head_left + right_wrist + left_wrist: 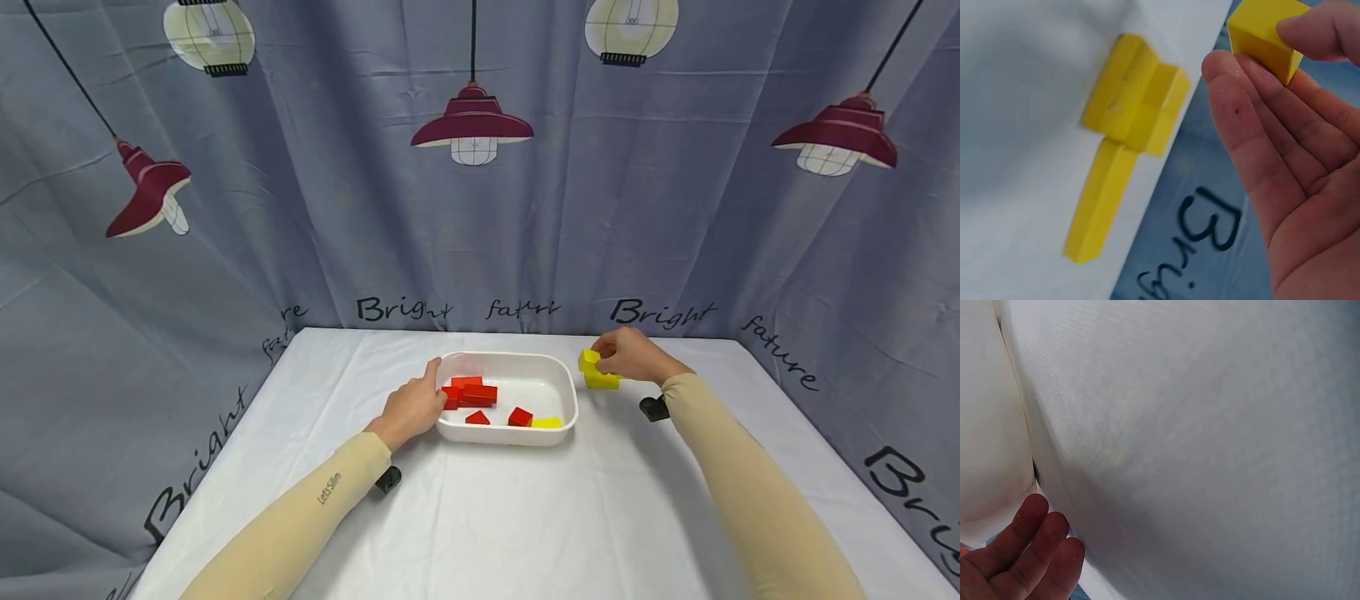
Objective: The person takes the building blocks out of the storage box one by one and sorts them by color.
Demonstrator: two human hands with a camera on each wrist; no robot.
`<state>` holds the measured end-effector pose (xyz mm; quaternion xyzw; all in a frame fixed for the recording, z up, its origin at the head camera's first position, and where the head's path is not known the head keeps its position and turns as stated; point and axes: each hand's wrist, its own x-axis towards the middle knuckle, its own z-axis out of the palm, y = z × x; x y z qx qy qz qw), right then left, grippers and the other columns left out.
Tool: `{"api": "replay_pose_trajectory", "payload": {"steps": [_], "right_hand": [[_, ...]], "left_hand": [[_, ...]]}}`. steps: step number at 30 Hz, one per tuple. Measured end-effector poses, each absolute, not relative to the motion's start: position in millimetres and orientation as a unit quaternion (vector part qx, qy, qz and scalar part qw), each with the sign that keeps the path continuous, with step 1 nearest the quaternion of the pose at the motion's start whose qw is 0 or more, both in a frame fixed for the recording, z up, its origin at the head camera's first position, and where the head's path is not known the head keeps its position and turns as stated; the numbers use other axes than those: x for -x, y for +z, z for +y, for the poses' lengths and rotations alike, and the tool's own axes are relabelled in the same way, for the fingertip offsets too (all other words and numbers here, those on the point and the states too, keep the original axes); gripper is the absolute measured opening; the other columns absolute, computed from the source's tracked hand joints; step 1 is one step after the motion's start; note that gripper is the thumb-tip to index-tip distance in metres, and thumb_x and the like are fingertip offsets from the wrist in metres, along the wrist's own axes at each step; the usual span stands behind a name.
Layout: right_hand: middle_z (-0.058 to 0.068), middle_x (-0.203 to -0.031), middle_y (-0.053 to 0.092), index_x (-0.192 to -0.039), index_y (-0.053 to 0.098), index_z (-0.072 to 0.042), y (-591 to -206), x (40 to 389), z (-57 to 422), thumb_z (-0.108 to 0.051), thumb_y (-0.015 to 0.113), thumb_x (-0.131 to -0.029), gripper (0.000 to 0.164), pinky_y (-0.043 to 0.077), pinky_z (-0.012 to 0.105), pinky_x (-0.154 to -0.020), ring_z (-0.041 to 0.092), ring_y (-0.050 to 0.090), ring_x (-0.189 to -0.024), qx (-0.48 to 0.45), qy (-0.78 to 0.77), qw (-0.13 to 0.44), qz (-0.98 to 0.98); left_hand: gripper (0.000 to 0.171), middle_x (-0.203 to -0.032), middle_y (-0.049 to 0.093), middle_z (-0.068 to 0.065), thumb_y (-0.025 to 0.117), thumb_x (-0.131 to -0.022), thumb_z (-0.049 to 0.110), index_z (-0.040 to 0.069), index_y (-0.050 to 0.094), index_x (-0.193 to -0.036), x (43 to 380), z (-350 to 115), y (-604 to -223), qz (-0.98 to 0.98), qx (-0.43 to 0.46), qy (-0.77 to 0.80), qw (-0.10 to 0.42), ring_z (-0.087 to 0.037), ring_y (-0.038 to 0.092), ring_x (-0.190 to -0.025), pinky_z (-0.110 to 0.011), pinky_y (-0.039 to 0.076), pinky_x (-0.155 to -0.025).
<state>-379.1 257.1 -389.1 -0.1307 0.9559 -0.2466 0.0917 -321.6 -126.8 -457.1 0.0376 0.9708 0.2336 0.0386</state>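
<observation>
Held yellow block: between thumb and fingertips of my right hand, which is grasping it; the block sits at the fingertips, on the side toward the tray, and in my right wrist view it is apart from the other yellow pieces.
Yellow heap: yellow blocks on the desk, just under and beside my right hand, right of the tray, near the desk's far edge; seen from my right wrist, a stepped group with one long yellow bar extending from it.
White tray: one, rounded corners, near the middle of the desk's far edge.
Left hand: mine, at the tray's left wall, thumb by the rim, three fingers beside the outer wall in my left wrist view; I cannot tell whether it grips.
Red blocks: several, clustered at the tray's left end, close to my left thumb.
Small red pieces: one peaked piece and one red block along the tray's near side.
Tray yellow: one yellow piece, near right corner, touching or just beside that red block.
Desk: white cloth.
Backdrop: grey-blue curtain, printed lamps and lettering.
</observation>
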Motion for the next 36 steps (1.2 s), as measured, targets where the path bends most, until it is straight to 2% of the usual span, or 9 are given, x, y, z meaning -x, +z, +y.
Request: {"api": "replay_pose_trajectory", "payload": {"steps": [5, 12, 26, 32, 36], "right_hand": [[0.022, -0.117, 0.069, -0.125, 0.064, 0.007, -396, 379, 272, -0.011, 0.068, -0.088, 0.042, 0.058, 0.037, -0.082, 0.027, 0.067, -0.100, 0.125, -0.251, 0.091, 0.956], [0.023, -0.115, 0.069, -0.127, 0.062, 0.008, -406, 378, 291, -0.010, 0.068, -0.087, 0.045, 0.057, 0.034, -0.076, 0.025, 0.068, -0.085, 0.100, -0.264, 0.098, 0.954], [0.020, -0.109, 0.069, -0.129, 0.060, 0.009, -432, 382, 324, -0.010, 0.065, -0.087, 0.046, 0.056, 0.034, -0.075, 0.025, 0.065, -0.085, 0.054, -0.272, 0.101, 0.956], [0.019, -0.106, 0.070, -0.129, 0.060, 0.008, -439, 383, 331, -0.011, 0.065, -0.087, 0.047, 0.056, 0.033, -0.074, 0.027, 0.066, -0.084, 0.041, -0.269, 0.102, 0.957], [0.020, -0.105, 0.070, -0.129, 0.060, 0.009, -443, 383, 335, -0.011, 0.066, -0.087, 0.047, 0.056, 0.032, -0.072, 0.025, 0.066, -0.080, 0.037, -0.259, 0.095, 0.961]], "left_hand": [[0.066, -0.092, 0.068, -0.008, 0.049, -0.099, 0.025, 0.017, 0.022, -0.159, 323, -127, -459, 0.972, -0.037, 0.229, 0.037, -0.021, 0.057, -0.066, -0.035, 0.044, -0.064], [0.066, -0.090, 0.067, -0.007, 0.048, -0.099, 0.024, 0.017, 0.023, -0.159, 324, -127, -459, 0.972, -0.036, 0.229, 0.035, -0.021, 0.057, -0.065, -0.035, 0.043, -0.063], [0.067, -0.103, 0.069, -0.010, 0.049, -0.098, 0.025, 0.018, 0.023, -0.159, 322, -125, -459, 0.972, -0.032, 0.231, 0.035, -0.021, 0.057, -0.068, -0.036, 0.045, -0.066], [0.067, -0.099, 0.069, -0.010, 0.049, -0.097, 0.024, 0.018, 0.023, -0.159, 321, -126, -459, 0.973, -0.032, 0.228, 0.032, -0.022, 0.057, -0.067, -0.036, 0.044, -0.064], [0.067, -0.104, 0.070, -0.012, 0.048, -0.098, 0.025, 0.017, 0.023, -0.159, 321, -126, -459, 0.973, -0.037, 0.228, 0.028, -0.021, 0.057, -0.068, -0.036, 0.044, -0.065]]}}
